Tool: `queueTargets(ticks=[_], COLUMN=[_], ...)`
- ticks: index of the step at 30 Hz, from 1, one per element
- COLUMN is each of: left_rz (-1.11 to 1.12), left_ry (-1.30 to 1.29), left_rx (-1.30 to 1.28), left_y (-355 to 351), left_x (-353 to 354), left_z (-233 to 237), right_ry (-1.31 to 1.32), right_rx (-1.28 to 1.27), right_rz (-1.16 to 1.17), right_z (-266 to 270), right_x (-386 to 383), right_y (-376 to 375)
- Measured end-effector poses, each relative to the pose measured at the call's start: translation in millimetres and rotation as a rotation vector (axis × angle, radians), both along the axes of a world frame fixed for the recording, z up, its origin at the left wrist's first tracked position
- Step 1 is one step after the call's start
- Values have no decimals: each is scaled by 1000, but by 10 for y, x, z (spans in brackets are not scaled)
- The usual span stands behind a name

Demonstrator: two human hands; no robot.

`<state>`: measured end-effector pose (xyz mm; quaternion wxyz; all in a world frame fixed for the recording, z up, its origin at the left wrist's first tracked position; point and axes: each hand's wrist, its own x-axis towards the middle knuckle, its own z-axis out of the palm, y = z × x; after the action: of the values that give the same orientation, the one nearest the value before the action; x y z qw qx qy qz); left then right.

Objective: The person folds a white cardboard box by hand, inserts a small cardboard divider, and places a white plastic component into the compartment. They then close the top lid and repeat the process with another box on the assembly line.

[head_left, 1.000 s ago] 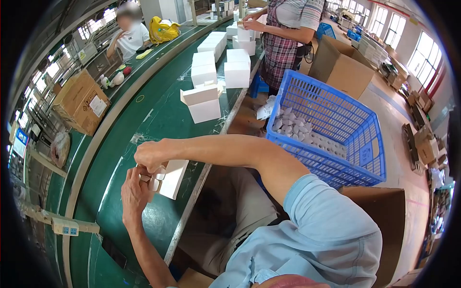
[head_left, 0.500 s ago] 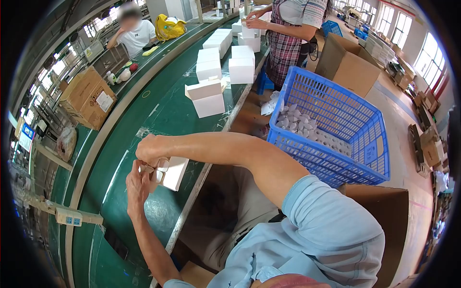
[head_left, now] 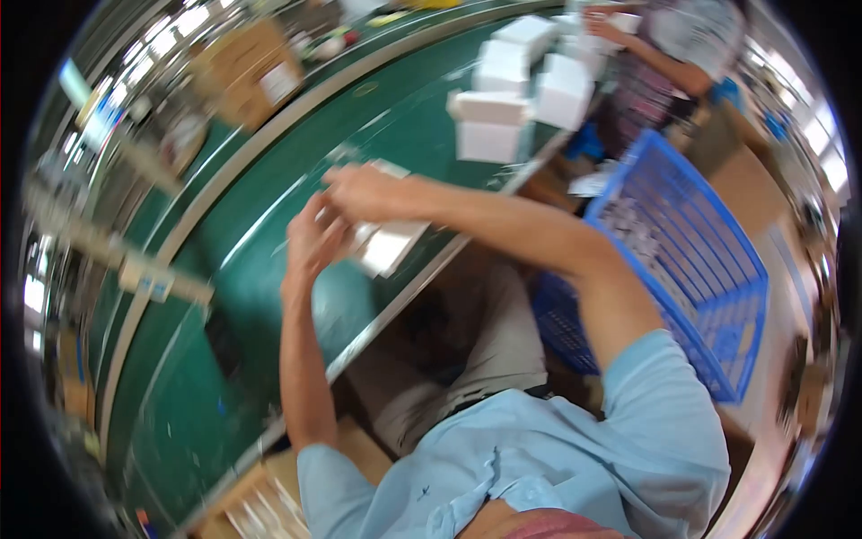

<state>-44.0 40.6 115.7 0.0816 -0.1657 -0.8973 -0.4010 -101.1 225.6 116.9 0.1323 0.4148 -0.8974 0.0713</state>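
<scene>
A small white box [head_left: 391,249] lies on the green work surface in front of me, partly covered by my hands. My right hand [head_left: 366,192] is over its far side, fingers curled in and pointing down. Close against it, my left hand [head_left: 314,238] is at the box's left side with its fingers bent together. Motion blur and the hands themselves hide what the fingers grip. Farther along the surface stands an open white box [head_left: 489,135] with its flap raised.
Several white boxes [head_left: 503,67] stand beyond, near a co-worker's hands [head_left: 611,27]. A blue plastic crate [head_left: 709,296] with small white pieces is at my right. A dark phone-like object [head_left: 222,341] lies at left. A brown carton [head_left: 251,72] stands across the belt.
My view has turned, so the scene sits farther right and is blurred. Both hands remain together at the white box; the pale pieces seen between them before are now mostly hidden.
</scene>
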Motion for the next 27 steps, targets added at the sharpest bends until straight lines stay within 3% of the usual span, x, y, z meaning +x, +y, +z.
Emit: queueTargets(ticks=[2, 4, 8, 13, 17, 21, 23, 27], left_rz=[-34, 67, 53, -8, -66, -176, -216, -197], left_ry=[67, -56, -29, -51, -36, 12, 58, 209], left_rx=[-9, -20, -59, -90, -93, -87, -72, -15], left_y=[-137, -52, -101, -87, -114, -171, -145, 6], left_x=[-152, 29, 80, 62, 46, -8, 5, 98], left_z=[-234, -12, 40, 60, 58, 40, 97, 302], right_ry=[11, 50, -43, 109, 7, 64, 185, -12], right_rx=[-58, -60, -193, -406, -476, -410, -336, -125], right_rz=[-28, 11, -11, 10, -508, -972, -1003, -1188], right_z=[277, 454, 805, 1223, 1414, 1318, 917, -115], right_x=[230, 269, 386, 815, 1542, 2395, 2880, 3828], right_y=[75, 184, 447, 1386, 2604, 4095, 4893, 5728])
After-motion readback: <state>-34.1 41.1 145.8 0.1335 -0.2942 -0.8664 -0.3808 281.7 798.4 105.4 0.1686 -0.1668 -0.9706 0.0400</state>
